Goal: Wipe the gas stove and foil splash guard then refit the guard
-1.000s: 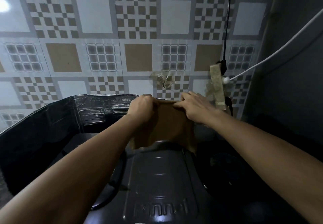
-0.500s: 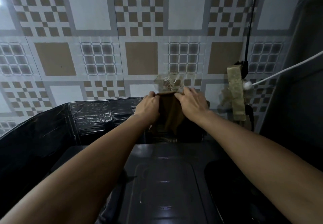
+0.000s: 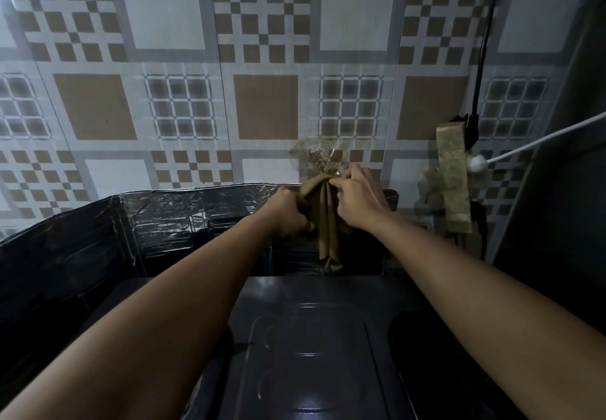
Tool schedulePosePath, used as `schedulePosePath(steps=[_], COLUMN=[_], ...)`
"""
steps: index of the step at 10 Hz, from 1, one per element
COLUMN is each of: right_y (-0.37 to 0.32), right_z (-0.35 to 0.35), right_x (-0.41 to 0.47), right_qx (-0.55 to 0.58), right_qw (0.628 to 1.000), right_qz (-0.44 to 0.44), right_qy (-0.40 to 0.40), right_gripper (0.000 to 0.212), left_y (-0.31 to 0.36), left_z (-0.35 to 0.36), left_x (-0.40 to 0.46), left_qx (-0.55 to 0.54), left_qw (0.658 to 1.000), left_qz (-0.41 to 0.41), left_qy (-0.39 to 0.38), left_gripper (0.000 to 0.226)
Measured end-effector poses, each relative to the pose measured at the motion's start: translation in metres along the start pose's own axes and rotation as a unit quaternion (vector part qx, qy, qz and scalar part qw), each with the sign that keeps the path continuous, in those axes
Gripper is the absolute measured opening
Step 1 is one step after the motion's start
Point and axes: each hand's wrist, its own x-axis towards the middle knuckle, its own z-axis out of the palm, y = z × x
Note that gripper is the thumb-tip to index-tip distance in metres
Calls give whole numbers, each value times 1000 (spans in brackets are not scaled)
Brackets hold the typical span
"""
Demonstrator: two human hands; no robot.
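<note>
Starting nearest, the gas stove (image 3: 314,347) shows a dark, glossy, ribbed top. Beyond it both hands grip a limp olive cloth (image 3: 324,222) hanging lengthwise: left hand (image 3: 290,213) curled round its side, right hand (image 3: 359,201) pinching the top. Crinkled foil splash guard (image 3: 183,213) stands behind, against the tiled wall (image 3: 262,58).

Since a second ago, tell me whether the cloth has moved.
Yes. The cloth has gone up and back, from over the stove to the clear hook on the wall.
</note>
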Motion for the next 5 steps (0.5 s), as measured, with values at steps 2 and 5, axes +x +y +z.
schedulePosePath(steps=[2,5], right_y=[2,4], right_z=[6,-27], right_x=[-15,-53], right_qx=[-8,35], right_qw=[993,993], right_qz=[-38,-3], right_qy=[-112,-115], right_gripper=[37,42], left_y=[0,5], left_z=[2,-16], left_x=[-13,-59], left_qx=[-65,-39], left_qw=[998,999], left_qz=[-7,-22], left_qy=[-12,-4], left_gripper=[32,39])
